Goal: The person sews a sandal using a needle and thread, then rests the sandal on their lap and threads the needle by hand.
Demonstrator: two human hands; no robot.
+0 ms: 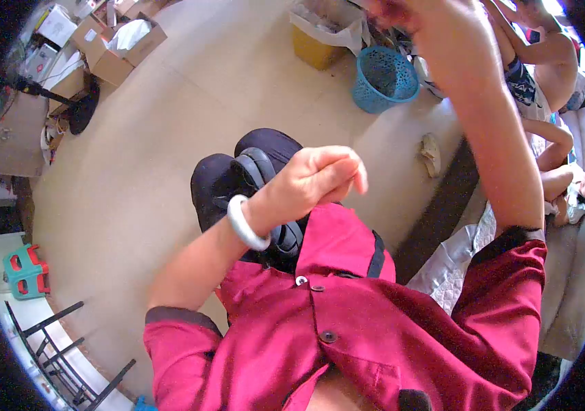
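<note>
My left hand [316, 179], with a pale bangle [247, 222] on its wrist, is over my lap. Its fingers are curled and pressed together; anything between them is hidden. Just below it lies pinkish-red cloth [337, 240] with a black band, against my red buttoned shirt [375, 329]. I cannot tell whether the hand touches this cloth. My right arm reaches far up and forward. The right hand [402, 14] is smeared and partly cut off by the top edge, so its fingers do not read clearly. Dark trousers [217, 181] cover my knees.
Ahead are a blue mesh basket [368, 96] and a lined yellow bin [313, 51]. A shoe [431, 155] lies near a sofa [573, 274], where other people [556, 61] are. Cardboard boxes [104, 58], a green-red stool [27, 272] and a black metal rack [56, 356] stand left.
</note>
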